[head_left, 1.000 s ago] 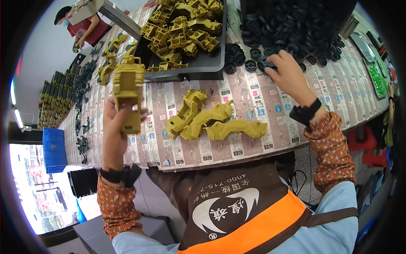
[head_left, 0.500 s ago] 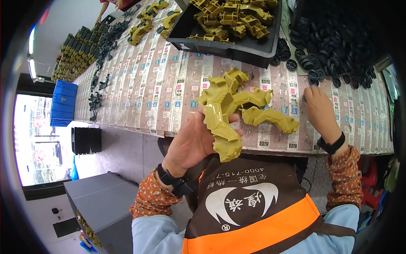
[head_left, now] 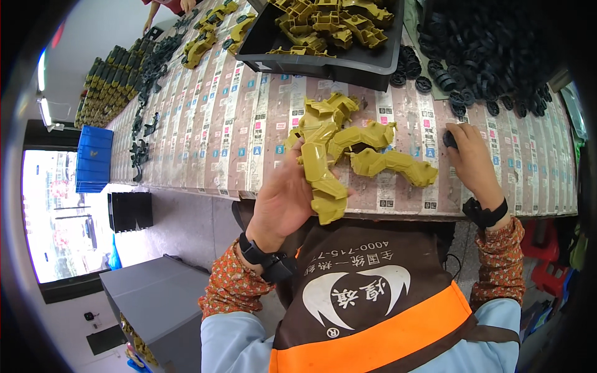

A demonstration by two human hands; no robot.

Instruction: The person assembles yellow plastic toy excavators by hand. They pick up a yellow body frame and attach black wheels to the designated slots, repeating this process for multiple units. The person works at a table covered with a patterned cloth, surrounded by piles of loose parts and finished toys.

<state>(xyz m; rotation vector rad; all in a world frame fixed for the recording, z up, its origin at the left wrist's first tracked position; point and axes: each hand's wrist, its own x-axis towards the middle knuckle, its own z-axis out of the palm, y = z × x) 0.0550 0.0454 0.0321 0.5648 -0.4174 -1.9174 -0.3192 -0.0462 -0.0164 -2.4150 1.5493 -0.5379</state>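
My left hand point(head_left: 283, 196) is closed around a mustard-yellow plastic toy car body point(head_left: 320, 177), held at the table's front edge. Two more such pieces lie on the table just right of it: a nearer car body point(head_left: 398, 166) and a farther car body point(head_left: 367, 135), partly overlapped in view. To their right, a small black toy wheel point(head_left: 449, 139) is pinched in the fingertips of my right hand point(head_left: 476, 158), low over the table. A large heap of black wheels point(head_left: 491, 62) lies beyond that hand.
A black bin point(head_left: 317, 73) of yellow car bodies stands behind my left hand. Farther left are bodies with wheels point(head_left: 199, 50), a row of dark parts point(head_left: 165, 53), stacked pieces point(head_left: 112, 81) and a blue crate point(head_left: 93, 158). Another person's hand point(head_left: 149, 23) shows far left.
My right hand has drawn back slightly from the wheel heap, and a wheel now shows in its fingers. My left hand has shifted slightly with the car body, which has turned a little.
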